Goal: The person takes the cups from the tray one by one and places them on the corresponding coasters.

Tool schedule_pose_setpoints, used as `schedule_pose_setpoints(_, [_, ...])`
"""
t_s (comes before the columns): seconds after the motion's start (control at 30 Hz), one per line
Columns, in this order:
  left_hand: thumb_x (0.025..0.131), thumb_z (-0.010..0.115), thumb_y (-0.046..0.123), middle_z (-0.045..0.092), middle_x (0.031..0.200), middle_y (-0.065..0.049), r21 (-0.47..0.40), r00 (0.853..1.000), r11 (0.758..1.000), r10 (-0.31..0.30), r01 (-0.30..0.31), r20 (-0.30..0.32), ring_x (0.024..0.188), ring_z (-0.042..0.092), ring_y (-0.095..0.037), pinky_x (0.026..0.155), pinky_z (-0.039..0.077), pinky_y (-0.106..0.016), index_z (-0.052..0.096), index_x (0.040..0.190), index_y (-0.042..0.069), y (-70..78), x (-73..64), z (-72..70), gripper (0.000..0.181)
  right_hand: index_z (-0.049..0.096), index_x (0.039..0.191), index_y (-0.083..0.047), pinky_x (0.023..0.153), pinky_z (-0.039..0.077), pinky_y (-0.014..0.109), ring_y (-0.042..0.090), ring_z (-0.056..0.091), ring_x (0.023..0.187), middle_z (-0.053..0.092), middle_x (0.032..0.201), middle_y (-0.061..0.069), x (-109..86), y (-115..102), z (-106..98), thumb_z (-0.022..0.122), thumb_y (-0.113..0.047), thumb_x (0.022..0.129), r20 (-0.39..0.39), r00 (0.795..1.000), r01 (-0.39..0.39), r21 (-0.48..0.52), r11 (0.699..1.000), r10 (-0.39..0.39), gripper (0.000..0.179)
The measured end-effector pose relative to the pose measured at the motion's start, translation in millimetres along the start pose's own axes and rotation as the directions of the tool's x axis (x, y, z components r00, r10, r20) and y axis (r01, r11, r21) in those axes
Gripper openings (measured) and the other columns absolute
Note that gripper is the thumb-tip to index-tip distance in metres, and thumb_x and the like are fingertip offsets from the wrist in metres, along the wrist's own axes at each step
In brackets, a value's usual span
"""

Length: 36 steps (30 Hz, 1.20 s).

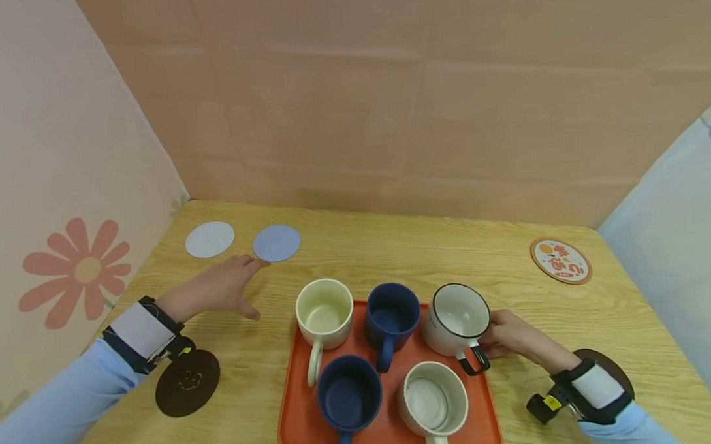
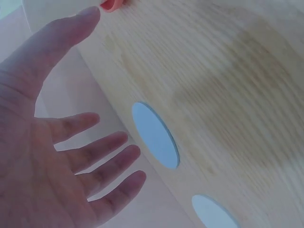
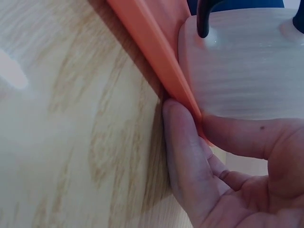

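Observation:
My right hand pinches the right rim of an orange tray, thumb over the edge and fingers beneath it outside. Right by the thumb stands a white mug with a black rim and black handle. The tray also carries a pale yellow mug, a navy mug, a second navy mug and an off-white mug. Over the table at the left, my left hand is spread with nothing in it. In the head view its fingertips overlap the edge of a light blue coaster.
A white coaster lies at the back left, a dark brown coaster below the left wrist. At the right are a round patterned coaster and another dark coaster, partly covered by the right wrist. Papered walls enclose the wooden table.

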<state>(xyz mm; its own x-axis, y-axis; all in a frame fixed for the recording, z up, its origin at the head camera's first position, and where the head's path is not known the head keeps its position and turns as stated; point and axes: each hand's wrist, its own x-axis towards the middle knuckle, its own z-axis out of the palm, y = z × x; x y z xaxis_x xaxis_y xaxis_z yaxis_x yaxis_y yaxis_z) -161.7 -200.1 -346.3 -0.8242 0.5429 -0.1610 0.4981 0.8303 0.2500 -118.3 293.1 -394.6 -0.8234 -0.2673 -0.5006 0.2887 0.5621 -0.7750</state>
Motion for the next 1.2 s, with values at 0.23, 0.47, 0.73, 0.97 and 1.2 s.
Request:
schedule_pose_setpoints(0.23, [0.065, 0.082, 0.036, 0.05, 0.122, -0.031, -0.031, 0.998, 0.999, -0.021, 0.023, 0.067, 0.11, 0.048, -0.049, 0.089, 0.044, -0.058, 0.043, 0.129, -0.006, -3.6, -13.1, -1.2, 0.086, 0.035, 0.124, 0.023, 0.068, 0.057, 0.037, 0.022, 0.063, 0.085, 0.062, 0.103, 0.022, 0.7, 0, 0, 0.055, 0.0, 0.084, 0.002, 1.0, -0.007, -0.001, 1.0, 0.007, 0.05])
schedule_pose_setpoints(0.47, [0.068, 0.08, 0.037, 0.046, 0.125, -0.036, -0.093, 0.98, 0.994, -0.046, 0.065, 0.193, 0.114, 0.043, -0.053, 0.089, 0.042, -0.06, 0.04, 0.131, -0.006, -8.0, -25.7, -2.2, 0.086, 0.033, 0.124, 0.025, 0.07, 0.057, 0.039, 0.024, 0.064, 0.086, 0.063, 0.102, 0.022, -0.2, -1, -2, 0.053, 0.001, 0.086, 0.032, 0.999, 0.013, 0.004, 1.0, -0.014, 0.049])
schedule_pose_setpoints(0.73, [0.066, 0.081, 0.037, 0.053, 0.117, -0.028, -0.103, 0.971, 0.991, -0.064, 0.09, 0.229, 0.104, 0.052, -0.045, 0.084, 0.047, -0.054, 0.044, 0.127, -0.005, -11.7, -43.1, 3.8, 0.083, 0.034, 0.124, 0.024, 0.071, 0.057, 0.041, 0.025, 0.064, 0.088, 0.062, 0.104, 0.024, -1.1, -1, -1, 0.054, -0.001, 0.086, 0.031, 0.999, 0.021, 0.007, 1.0, -0.021, 0.05])
schedule_pose_setpoints(0.97, [0.066, 0.082, 0.034, 0.058, 0.11, -0.023, -0.168, 0.956, 0.979, -0.062, 0.114, 0.287, 0.1, 0.055, -0.04, 0.081, 0.048, -0.051, 0.047, 0.124, -0.005, -16.4, -57.8, 13.1, 0.078, 0.036, 0.123, 0.024, 0.072, 0.057, 0.042, 0.026, 0.064, 0.089, 0.062, 0.104, 0.024, -0.7, -1, -1, 0.056, 0.0, 0.085, 0.032, 0.999, 0.024, -0.009, 1.0, -0.023, 0.048])
schedule_pose_setpoints(1.2, [0.068, 0.081, 0.036, 0.058, 0.109, -0.023, -0.179, 0.951, 0.976, -0.065, 0.124, 0.302, 0.099, 0.055, -0.041, 0.08, 0.048, -0.052, 0.047, 0.123, -0.006, -19.6, -67.9, 17.4, 0.077, 0.035, 0.123, 0.024, 0.071, 0.057, 0.042, 0.026, 0.064, 0.088, 0.062, 0.104, 0.025, -1.0, -1, -1, 0.056, 0.001, 0.084, 0.016, 1.0, 0.016, -0.004, 1.0, -0.016, 0.05])
